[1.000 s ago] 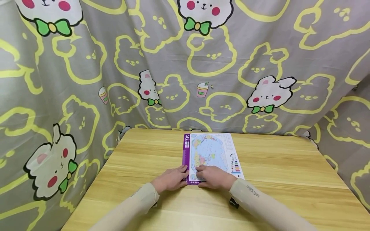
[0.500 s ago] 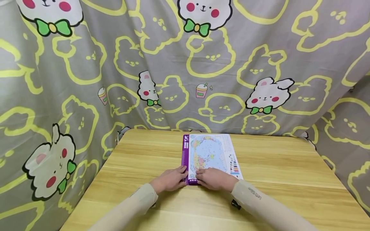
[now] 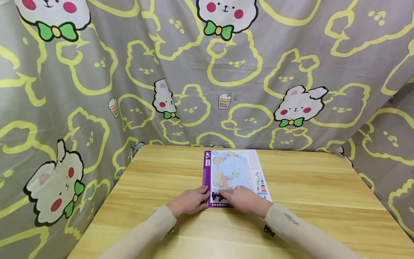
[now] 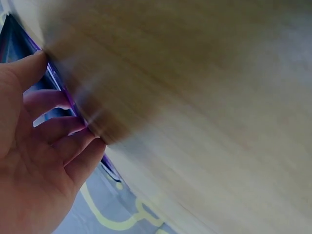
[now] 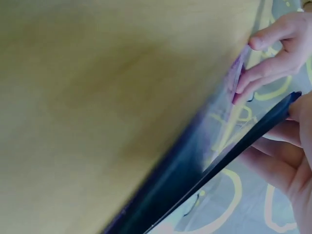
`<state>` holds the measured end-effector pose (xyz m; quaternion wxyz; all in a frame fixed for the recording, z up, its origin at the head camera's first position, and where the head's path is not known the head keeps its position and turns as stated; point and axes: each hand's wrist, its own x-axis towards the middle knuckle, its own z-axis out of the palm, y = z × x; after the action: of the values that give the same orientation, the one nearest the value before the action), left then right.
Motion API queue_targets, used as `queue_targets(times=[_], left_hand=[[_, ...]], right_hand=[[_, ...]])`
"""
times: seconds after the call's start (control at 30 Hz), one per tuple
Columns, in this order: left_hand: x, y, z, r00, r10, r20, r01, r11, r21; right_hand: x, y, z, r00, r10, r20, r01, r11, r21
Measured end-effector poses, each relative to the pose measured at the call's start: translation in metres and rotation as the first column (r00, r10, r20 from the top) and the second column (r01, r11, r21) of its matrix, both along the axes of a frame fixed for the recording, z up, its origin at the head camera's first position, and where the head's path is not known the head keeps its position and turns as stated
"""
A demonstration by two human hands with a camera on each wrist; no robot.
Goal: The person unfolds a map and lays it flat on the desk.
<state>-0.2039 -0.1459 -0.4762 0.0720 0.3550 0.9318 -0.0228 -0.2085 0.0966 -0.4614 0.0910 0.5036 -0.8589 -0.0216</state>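
Observation:
A world map (image 3: 234, 171) with a purple border lies on the wooden table (image 3: 155, 172). My right hand (image 3: 249, 199) pinches the near left corner of its upper layer and holds it raised. Beneath shows a purple strip with white print (image 3: 220, 205). In the right wrist view, the lifted layer (image 5: 258, 129) stands at an angle from the dark lower layer (image 5: 165, 178), fingers behind it and thumb at its corner. My left hand (image 3: 191, 201) rests at the map's left edge; in the left wrist view its fingertips (image 4: 90, 146) and thumb tip touch the purple edge.
A grey curtain (image 3: 194, 64) with yellow outlines and white rabbit faces hangs behind the table and along its sides. The map's far edge lies near the table's back edge.
My right hand has raised the corner of the map's upper layer and shifted slightly right, baring more of the purple strip beneath. My left hand has stayed at the left edge.

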Motion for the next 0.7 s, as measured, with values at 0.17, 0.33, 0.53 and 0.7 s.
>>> queue_targets(times=[0.17,0.33,0.53,0.7], left_hand=[[0.001,0.001,0.000,1.000,0.002,-0.011,-0.002,1.000,-0.008],[0.002,0.002,0.002,1.000,0.007,-0.015,-0.007,1.000,-0.014],[0.001,0.002,0.001,1.000,0.004,-0.013,-0.004,1.000,-0.011],[0.001,0.002,-0.001,0.999,0.031,0.009,-0.031,0.999,-0.010]], right_hand=[[0.002,0.002,0.010,0.994,0.025,-0.103,-0.031,0.998,-0.063],[0.000,0.004,0.014,0.976,0.057,-0.208,-0.077,0.993,-0.092],[0.000,0.007,0.017,0.969,0.061,-0.237,-0.085,0.992,-0.092],[0.004,0.011,0.026,0.958,0.060,-0.282,-0.091,0.991,-0.097]])
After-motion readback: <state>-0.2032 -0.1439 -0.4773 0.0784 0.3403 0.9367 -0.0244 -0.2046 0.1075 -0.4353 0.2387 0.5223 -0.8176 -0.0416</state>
